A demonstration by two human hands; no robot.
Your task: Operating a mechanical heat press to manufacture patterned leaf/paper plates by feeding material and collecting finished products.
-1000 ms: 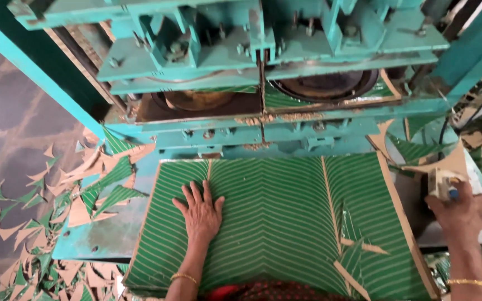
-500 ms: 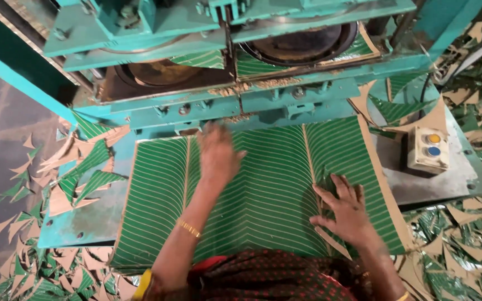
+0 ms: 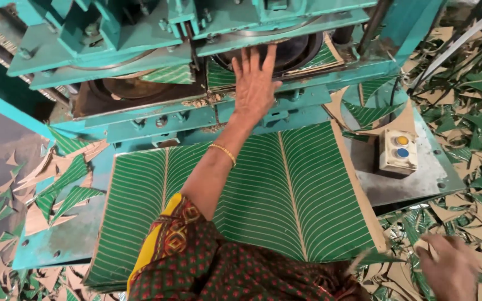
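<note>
My left hand (image 3: pixel 255 78) reaches forward with fingers spread, its palm at the mouth of the teal press (image 3: pixel 140 33). It lies over the green striped sheet in the right round die (image 3: pixel 308 53), and a gold bangle is on the wrist. A stack of green leaf-patterned sheets (image 3: pixel 308 189) lies flat on the press table under my arm. My right hand (image 3: pixel 447 267) is low at the right, blurred, beside the stack's near corner and above paper offcuts. Whether it holds anything is unclear.
The left die (image 3: pixel 124 89) sits dark under the press head. A small box with a yellow and a blue button (image 3: pixel 400 150) stands on the metal shelf to the right. Green and tan triangular offcuts (image 3: pixel 475 100) litter the floor right, and more offcuts (image 3: pixel 57 184) lie left.
My left hand left the sheet stack and moved up into the press opening. My right hand came off the stack and dropped to the lower right.
</note>
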